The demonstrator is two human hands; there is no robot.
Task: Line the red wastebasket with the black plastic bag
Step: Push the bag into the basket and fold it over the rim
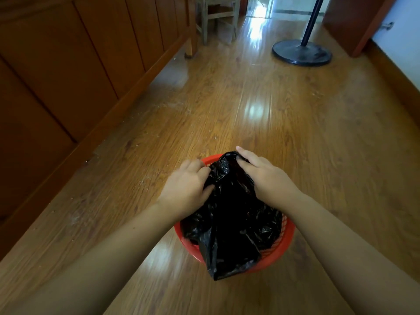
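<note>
The red wastebasket point(286, 242) stands on the wooden floor below me, with only parts of its rim and mesh wall showing. The black plastic bag point(234, 214) lies crumpled over its opening, and one corner hangs over the near rim. My left hand point(188, 186) pinches the bag's edge at the far left of the rim. My right hand point(261, 175) grips the bag's far edge, fingers curled into the plastic. Both hands hold the bag's mouth above the far side of the basket.
A wooden panelled bed frame point(68, 76) runs along the left. A black round fan base with its pole point(302, 52) stands on the floor point(250, 98) at the far right. A wooden chair point(218, 17) sits at the back, and a wall point(400, 42) is at right.
</note>
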